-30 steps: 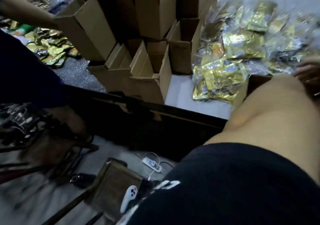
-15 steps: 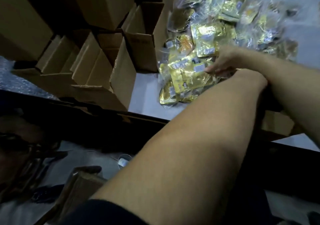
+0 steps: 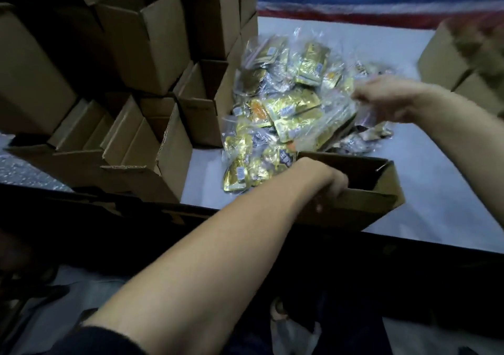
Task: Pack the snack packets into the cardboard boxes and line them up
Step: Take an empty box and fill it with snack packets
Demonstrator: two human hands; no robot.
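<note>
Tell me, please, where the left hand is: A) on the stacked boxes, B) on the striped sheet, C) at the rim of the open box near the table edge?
C: the left hand curls over the near rim of the open box.

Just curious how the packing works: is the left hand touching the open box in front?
Touching. The head view shows the left hand gripping the open box by its near wall.

Gold snack packets [image 3: 286,114] heaped — open cardboard box [image 3: 362,210] beside
</note>
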